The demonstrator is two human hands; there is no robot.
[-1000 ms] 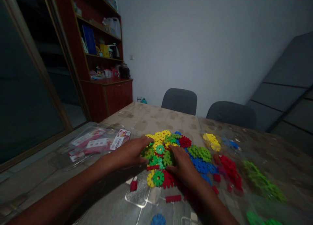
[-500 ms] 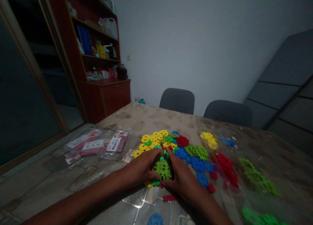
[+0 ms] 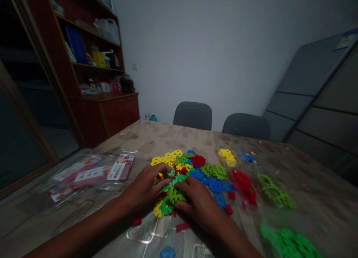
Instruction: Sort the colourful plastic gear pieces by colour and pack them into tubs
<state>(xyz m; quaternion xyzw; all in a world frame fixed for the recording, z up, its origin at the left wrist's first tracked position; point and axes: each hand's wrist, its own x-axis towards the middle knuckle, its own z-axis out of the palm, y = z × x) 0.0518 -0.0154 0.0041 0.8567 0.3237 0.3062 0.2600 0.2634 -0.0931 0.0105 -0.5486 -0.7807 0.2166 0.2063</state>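
Note:
A light green lattice-like toy piece is between the thumb and fingers of my right hand, low over the middle of a heap of plastic pieces. My left hand hovers at the heap's left side, its thumb and fingers apart, with no held piece visible. Around both hands lie yellow flower-shaped pieces, a red one and blue ones. Just below the held piece rests a green notched disc. A red notched bar lies nearer to me.
Clear plastic packages with printed cards lie on the left of the table. On the right are bags with red, light green and green pieces. Two grey chairs stand behind the table.
My hands were around the light green piece together; now the left has drawn away leftward, leaving it with the right. The view has turned slightly to the right.

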